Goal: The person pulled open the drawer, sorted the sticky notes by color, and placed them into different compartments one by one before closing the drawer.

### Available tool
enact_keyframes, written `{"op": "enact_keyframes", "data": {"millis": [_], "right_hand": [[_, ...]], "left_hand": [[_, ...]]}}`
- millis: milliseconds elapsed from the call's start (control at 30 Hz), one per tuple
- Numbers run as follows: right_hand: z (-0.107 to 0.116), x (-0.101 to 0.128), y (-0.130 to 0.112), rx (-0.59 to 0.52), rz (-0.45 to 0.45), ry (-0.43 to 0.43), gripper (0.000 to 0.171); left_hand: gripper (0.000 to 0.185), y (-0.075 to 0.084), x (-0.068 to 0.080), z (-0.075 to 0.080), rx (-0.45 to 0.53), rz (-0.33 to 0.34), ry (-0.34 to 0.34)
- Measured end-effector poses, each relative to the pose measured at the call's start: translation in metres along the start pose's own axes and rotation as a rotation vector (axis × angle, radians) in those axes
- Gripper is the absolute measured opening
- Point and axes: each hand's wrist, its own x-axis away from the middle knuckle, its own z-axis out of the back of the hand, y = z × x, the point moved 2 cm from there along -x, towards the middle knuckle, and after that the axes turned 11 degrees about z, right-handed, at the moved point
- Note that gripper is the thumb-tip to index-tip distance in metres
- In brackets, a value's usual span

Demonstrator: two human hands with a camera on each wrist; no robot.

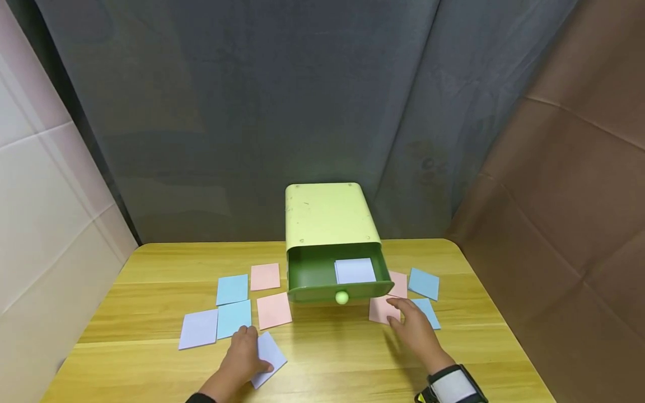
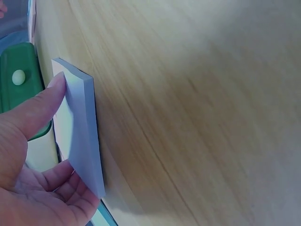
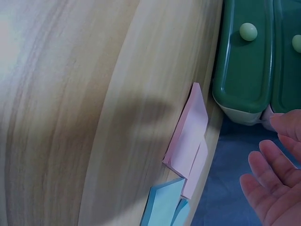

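Your left hand sits near the front of the table, thumb and fingers pinching a lavender note pad. In the head view the pad lies turned diamond-wise, one corner toward you and one toward the drawer box. The left wrist view shows the same pad lifted on edge, thumb on its face, fingers under its lower corner; its thin side faces the camera. Part of the pad is covered by your hand in the head view.

Left of the box: a lavender pad, two blue pads and two pink pads, all flat on the table.

Centre: a pale green drawer box with its dark green drawer pulled open toward you, round pale knob on the front. Inside the drawer, toward its right side, lies one lavender pad; the rest of the drawer floor is bare.

Right: your right hand is spread, fingers straight, fingertips resting on a pink pad just beside the drawer front. It grips nothing. In the right wrist view that pink pad lies at the table edge of the frame, with a blue pad cut off below. Another pink pad is half hidden behind the drawer; two blue pads lie further right, the nearer one partly under your hand.
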Motion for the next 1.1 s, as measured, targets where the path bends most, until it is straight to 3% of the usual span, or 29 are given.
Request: {"op": "enact_keyframes", "data": {"millis": [500,800,1100], "right_hand": [[-0.0006,0.0027,-0.0001,0.017,0.018,0.019,0.038],[0.0008,0.0032,0.0015,0.008,-0.005,-0.005,0.039],[0.0033,0.0038,0.0007,-0.002,-0.023,-0.014,0.040]], "left_hand": [[0.066,-0.0018,0.0018,0.0003,0.036,0.009,-0.016],[0.058,-0.0050,-0.0028,0.0012,0.042,-0.022,-0.013],[0.045,-0.0040,-0.0044,0.0096,0.201,-0.058,-0.029]]}}
